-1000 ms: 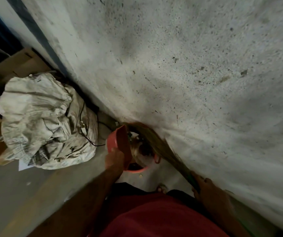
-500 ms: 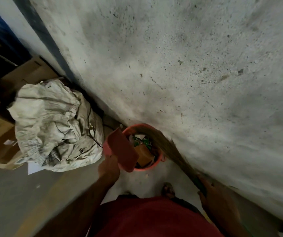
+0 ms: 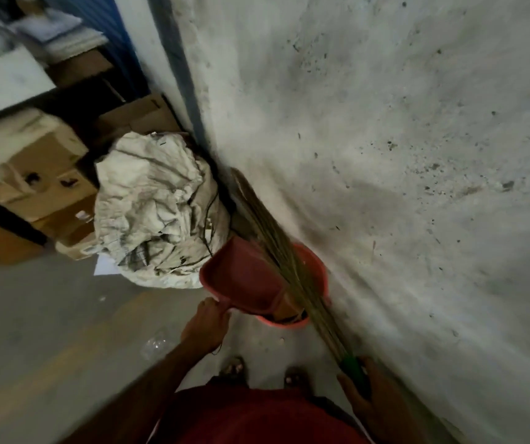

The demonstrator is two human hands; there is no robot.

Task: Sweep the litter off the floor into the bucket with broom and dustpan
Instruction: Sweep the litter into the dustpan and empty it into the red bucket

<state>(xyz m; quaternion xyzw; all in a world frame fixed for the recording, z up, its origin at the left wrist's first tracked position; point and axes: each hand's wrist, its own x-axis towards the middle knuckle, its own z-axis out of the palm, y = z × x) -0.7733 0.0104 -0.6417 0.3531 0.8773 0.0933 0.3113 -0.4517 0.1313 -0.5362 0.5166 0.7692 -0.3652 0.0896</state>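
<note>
Left hand: fingers grasping dustpan, held over bucket, lower centre.
Right hand: clenched round broom handle.
Risk: tilted pan may spill litter beside bucket.

A crumpled white sack slumps against the wall, with stacked cardboard boxes just behind it.

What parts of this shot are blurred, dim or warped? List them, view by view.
Head view: light is dim and flat, no glare; the shelves at upper left are smeared by motion blur; the broom bristles streak softly across the bucket; the wall leans and bows from the wide-angle lens, with a soft shadow above the bucket; the dustpan and left hand read fairly clearly.
</note>
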